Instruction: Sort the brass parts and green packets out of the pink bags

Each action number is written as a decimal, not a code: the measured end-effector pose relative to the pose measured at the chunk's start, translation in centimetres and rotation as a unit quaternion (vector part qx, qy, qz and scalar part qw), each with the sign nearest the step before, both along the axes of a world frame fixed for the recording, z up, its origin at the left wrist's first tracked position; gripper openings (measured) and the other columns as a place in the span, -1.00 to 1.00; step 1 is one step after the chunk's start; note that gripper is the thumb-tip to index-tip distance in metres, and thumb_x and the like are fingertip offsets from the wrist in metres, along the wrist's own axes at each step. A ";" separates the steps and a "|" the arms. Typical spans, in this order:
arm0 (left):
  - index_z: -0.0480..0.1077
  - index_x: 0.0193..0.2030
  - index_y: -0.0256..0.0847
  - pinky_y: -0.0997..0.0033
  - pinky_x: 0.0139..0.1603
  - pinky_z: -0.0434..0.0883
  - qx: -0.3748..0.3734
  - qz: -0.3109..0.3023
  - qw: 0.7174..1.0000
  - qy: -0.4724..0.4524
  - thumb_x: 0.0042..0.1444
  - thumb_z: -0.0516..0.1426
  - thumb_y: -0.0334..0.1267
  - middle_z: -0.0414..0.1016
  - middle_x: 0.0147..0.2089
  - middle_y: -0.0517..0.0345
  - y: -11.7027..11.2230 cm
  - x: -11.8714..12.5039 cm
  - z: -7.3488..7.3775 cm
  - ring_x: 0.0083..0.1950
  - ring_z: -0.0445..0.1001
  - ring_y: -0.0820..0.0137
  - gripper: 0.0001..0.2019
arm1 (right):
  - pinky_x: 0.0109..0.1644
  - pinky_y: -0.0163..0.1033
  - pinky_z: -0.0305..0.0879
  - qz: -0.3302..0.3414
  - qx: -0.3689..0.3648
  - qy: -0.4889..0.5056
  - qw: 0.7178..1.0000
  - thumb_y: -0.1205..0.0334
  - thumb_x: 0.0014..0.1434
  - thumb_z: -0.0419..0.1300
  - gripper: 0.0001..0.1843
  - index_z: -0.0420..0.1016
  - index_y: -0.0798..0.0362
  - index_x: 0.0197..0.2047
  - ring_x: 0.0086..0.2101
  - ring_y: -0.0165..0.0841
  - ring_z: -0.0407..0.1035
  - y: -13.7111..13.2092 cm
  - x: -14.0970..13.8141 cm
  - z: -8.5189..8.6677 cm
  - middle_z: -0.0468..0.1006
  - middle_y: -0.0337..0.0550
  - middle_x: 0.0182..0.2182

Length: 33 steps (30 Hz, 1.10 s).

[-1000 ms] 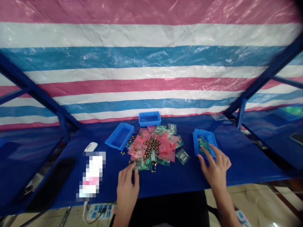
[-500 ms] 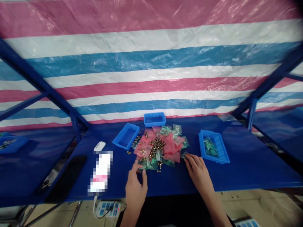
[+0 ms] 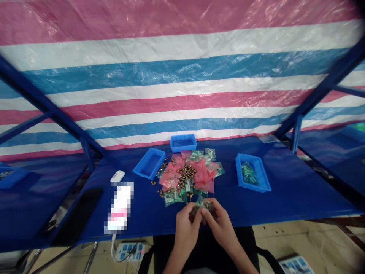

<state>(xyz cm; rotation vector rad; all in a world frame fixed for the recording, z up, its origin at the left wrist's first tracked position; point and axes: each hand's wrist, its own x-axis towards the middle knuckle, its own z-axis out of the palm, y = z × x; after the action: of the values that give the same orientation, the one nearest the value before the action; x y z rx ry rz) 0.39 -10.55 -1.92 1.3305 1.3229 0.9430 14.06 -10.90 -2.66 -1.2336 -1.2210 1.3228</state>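
Note:
My left hand (image 3: 186, 224) and my right hand (image 3: 220, 221) meet close to the table's front edge. Fingers and thumbs of both are closed on a small clear plastic bag (image 3: 200, 199) with a greenish tint; what is inside it is mostly hidden. Just beyond them spreads a pile of pink plastic bags (image 3: 203, 172), topped by loose brass-coloured metal pieces (image 3: 186, 176). Greenish bags (image 3: 173, 198) with pale pieces lie at the pile's near left side, partly under more metal pieces.
A blue tray (image 3: 266, 179) at the right holds greenish bags. Two other blue trays, one at the left (image 3: 139, 167) and one at the back (image 3: 184, 147), border the pile. Further left are a white gadget (image 3: 118, 176), a blurred-out device and a dark flat object (image 3: 78, 217).
Both hands have come together in front of the pile. My right hand has brought the small bag left and nearer, and my left hand has left the pile's edge to grip it.

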 end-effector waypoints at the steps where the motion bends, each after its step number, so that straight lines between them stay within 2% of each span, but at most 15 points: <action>1: 0.46 -0.29 -0.23 0.55 -0.44 0.35 0.003 -0.004 1.000 -0.003 0.28 0.09 -0.02 0.45 -0.46 0.19 0.2 -0.3 0.0 -0.47 0.40 0.48 -0.68 | -0.36 -0.33 0.35 0.017 0.003 -0.006 1.000 -0.10 0.27 0.18 -0.63 0.45 0.04 -0.10 -0.43 -0.38 0.41 -0.1 -0.1 0.1 0.51 -0.24 -0.44; 5: 0.53 -0.13 -0.19 0.49 -0.31 0.43 0.048 -0.036 0.998 0.007 0.29 0.09 -0.10 0.55 -0.29 0.11 0.5 -1.9 -0.2 -0.36 0.49 0.43 -0.74 | -0.33 -0.33 0.37 0.034 0.023 -0.084 0.996 -0.05 0.29 0.17 -0.68 0.52 0.04 -0.16 -0.38 -0.35 0.45 0.5 1.0 0.2 0.57 -0.19 -0.38; 7: 0.53 -0.05 -0.16 0.48 -0.26 0.45 0.067 -0.020 0.997 0.022 0.31 0.07 -0.13 0.58 -0.20 0.07 0.3 -2.5 -0.2 -0.31 0.52 0.42 -0.74 | -0.24 -0.29 0.41 0.009 0.061 -0.132 0.989 -0.02 0.29 0.17 -0.71 0.55 0.02 -0.17 -0.29 -0.30 0.49 1.1 2.3 0.7 0.60 -0.15 -0.29; 9: 0.53 -0.05 -0.14 0.48 -0.24 0.46 0.087 0.022 0.995 0.052 0.32 0.06 -0.14 0.59 -0.14 0.05 0.1 -3.0 -0.3 -0.26 0.54 0.41 -0.74 | -0.12 -0.23 0.43 -0.050 0.121 -0.189 0.973 0.03 0.29 0.18 -0.75 0.57 -0.01 -0.16 -0.19 -0.25 0.51 1.8 4.0 1.7 0.62 -0.12 -0.20; 11: 0.53 -0.07 -0.14 0.48 -0.25 0.47 0.113 0.069 0.987 0.093 0.32 0.05 -0.15 0.59 -0.11 0.05 -0.1 -3.7 -0.4 -0.25 0.54 0.40 -0.75 | -0.02 -0.18 0.41 -0.149 0.194 -0.257 0.935 0.09 0.29 0.19 -0.80 0.58 -0.04 -0.12 -0.15 -0.23 0.51 2.5 6.3 2.8 0.62 -0.13 -0.16; 13: 0.53 -0.07 -0.14 0.47 -0.25 0.47 0.148 0.108 0.974 0.136 0.33 0.05 -0.16 0.59 -0.10 0.04 -0.2 -4.5 -0.6 -0.27 0.53 0.41 -0.75 | 0.06 -0.14 0.37 -0.258 0.267 -0.318 0.872 0.17 0.29 0.20 -0.81 0.59 -0.06 -0.07 -0.11 -0.23 0.51 3.3 8.7 3.6 0.62 -0.14 -0.11; 15: 0.52 -0.04 -0.13 0.45 -0.27 0.46 0.188 0.135 0.956 0.179 0.33 0.05 -0.19 0.58 -0.10 0.04 0.0 -5.5 -0.7 -0.31 0.50 0.42 -0.76 | 0.11 -0.10 0.34 -0.335 0.325 -0.370 0.803 0.22 0.28 0.21 -0.78 0.58 -0.06 -0.02 -0.06 -0.22 0.49 4.0 11.0 3.5 0.61 -0.11 -0.05; 17: 0.52 -0.04 -0.13 0.43 -0.31 0.45 0.225 0.152 0.937 0.218 0.33 0.05 -0.21 0.58 -0.11 0.04 0.3 -6.3 -0.8 -0.32 0.49 0.40 -0.77 | 0.14 -0.04 0.30 -0.337 0.351 -0.443 0.753 0.20 0.28 0.21 -0.80 0.58 -0.03 -0.04 -0.04 -0.19 0.48 4.6 12.7 2.3 0.61 -0.09 -0.04; 20: 0.52 -0.06 -0.12 0.37 -0.23 0.48 0.266 0.166 0.914 0.259 0.32 0.05 -0.23 0.58 -0.12 0.03 0.7 -7.1 -0.9 -0.22 0.51 0.34 -0.78 | 0.23 0.14 0.12 -0.268 0.328 -0.559 0.712 0.03 0.29 0.20 -0.74 0.56 0.01 -0.10 -0.02 -0.11 0.46 5.3 14.1 -0.4 0.62 -0.06 -0.07; 23: 0.52 -0.05 -0.11 0.27 -0.08 0.50 0.287 0.173 0.901 0.276 0.32 0.05 -0.26 0.58 -0.11 0.02 0.9 -7.6 -1.2 -0.11 0.52 0.28 -0.78 | 0.26 0.20 0.00 -0.263 0.303 -0.594 0.697 -0.07 0.30 0.16 -0.61 0.50 0.03 0.02 0.03 -0.07 0.42 5.2 14.2 -2.1 0.58 -0.01 -0.01; 26: 0.51 -0.02 -0.10 0.23 0.00 0.50 0.294 0.166 0.897 0.286 0.31 0.06 -0.28 0.57 -0.08 0.02 0.9 -7.7 -1.6 -0.03 0.51 0.26 -0.78 | 0.25 0.18 0.00 -0.308 0.301 -0.596 0.678 0.01 0.28 0.20 -0.60 0.46 0.01 0.11 0.12 -0.03 0.34 4.3 13.3 -2.2 0.48 0.05 0.12; 28: 0.50 -0.01 -0.10 0.22 0.03 0.49 0.297 0.153 0.896 0.293 0.30 0.08 -0.28 0.56 -0.07 0.03 0.8 -7.5 -1.8 -0.01 0.50 0.26 -0.79 | 0.20 0.15 0.06 -0.340 0.300 -0.587 0.671 0.09 0.25 0.24 -0.62 0.47 0.01 0.10 0.09 0.00 0.35 3.6 12.0 -2.0 0.46 0.08 0.13; 30: 0.50 0.00 -0.10 0.22 0.05 0.49 0.299 0.136 0.896 0.299 0.28 0.11 -0.28 0.55 -0.07 0.04 0.8 -7.1 -2.0 0.00 0.49 0.27 -0.79 | 0.13 0.07 0.17 -0.312 0.315 -0.560 0.700 0.18 0.26 0.24 -0.68 0.48 -0.01 0.07 -0.02 -0.08 0.41 3.1 10.2 -1.8 0.52 0.04 0.02; 33: 0.49 0.02 -0.08 0.24 0.07 0.48 0.296 0.109 0.898 0.306 0.27 0.13 -0.28 0.53 -0.06 0.05 0.7 -6.2 -2.1 0.01 0.49 0.28 -0.78 | 0.01 -0.05 0.30 -0.176 0.336 -0.510 0.772 0.24 0.31 0.16 -0.73 0.49 -0.06 0.06 -0.13 -0.17 0.43 3.1 6.7 -1.9 0.53 -0.02 -0.09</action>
<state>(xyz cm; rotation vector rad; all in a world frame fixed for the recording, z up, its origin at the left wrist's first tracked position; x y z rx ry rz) -5.79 -9.82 -3.97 2.1018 1.7637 1.1942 20.77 -7.80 -4.58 -1.5261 -1.8264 -0.2274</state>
